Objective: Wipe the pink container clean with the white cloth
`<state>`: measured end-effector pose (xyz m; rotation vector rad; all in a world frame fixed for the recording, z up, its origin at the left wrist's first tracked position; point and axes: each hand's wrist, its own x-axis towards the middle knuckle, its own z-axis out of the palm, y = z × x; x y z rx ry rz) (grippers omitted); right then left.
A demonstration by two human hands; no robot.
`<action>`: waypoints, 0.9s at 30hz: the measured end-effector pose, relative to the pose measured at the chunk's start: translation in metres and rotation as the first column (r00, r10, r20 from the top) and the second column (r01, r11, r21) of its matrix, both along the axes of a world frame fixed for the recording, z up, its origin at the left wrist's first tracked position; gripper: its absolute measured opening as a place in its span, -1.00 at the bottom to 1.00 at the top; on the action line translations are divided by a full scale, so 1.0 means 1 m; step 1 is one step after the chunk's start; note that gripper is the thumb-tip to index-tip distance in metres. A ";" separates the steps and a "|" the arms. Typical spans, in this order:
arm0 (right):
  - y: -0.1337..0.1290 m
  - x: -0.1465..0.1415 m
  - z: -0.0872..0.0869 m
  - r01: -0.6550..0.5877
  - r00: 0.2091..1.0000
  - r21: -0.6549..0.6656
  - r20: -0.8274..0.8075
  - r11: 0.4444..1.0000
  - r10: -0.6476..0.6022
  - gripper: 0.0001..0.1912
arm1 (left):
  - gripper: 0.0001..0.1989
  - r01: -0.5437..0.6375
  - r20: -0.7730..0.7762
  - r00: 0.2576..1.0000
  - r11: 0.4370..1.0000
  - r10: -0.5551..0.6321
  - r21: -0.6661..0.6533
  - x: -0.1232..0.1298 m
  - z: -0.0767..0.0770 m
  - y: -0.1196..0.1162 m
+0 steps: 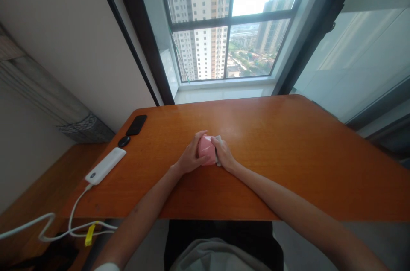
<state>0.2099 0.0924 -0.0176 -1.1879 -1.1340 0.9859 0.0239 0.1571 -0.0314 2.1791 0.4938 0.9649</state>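
Near the middle of the wooden table point(272, 168), my left hand point(189, 155) is wrapped around the left side of a small, glossy pink object point(206, 151), thumb near me and fingers along the far side. What kind of object it is I cannot make out. On its right, my right hand point(226, 156) is closed over a thin pale grey piece point(218, 161) that looks like a cloth or wipe, pressed against the pink surface. The right thumb reaches onto the top of the pink object. My palms hide part of both things.
Along the table's left edge lie a black phone point(136, 124), a round black item point(124, 141) and a white power bank point(106, 165). A white cable point(74, 211) with a yellow tag point(90, 235) runs off the near left edge. A window point(227, 49) stands beyond the table.
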 end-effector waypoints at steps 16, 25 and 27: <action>0.004 0.001 -0.005 -0.011 1.000 0.005 -0.008 1.000 0.011 -0.43 | 0.29 0.061 -0.231 0.973 0.938 0.021 0.341 -0.012 0.013 0.008; 0.006 0.002 -0.006 0.015 0.999 -0.014 -0.029 1.000 -0.015 -0.41 | 0.16 0.014 -0.194 0.979 0.934 0.059 0.356 -0.006 0.014 0.004; 0.007 0.002 -0.007 0.029 0.999 -0.022 -0.027 0.999 -0.030 -0.41 | 0.16 0.005 -0.202 0.977 0.941 0.067 0.337 -0.006 0.015 0.002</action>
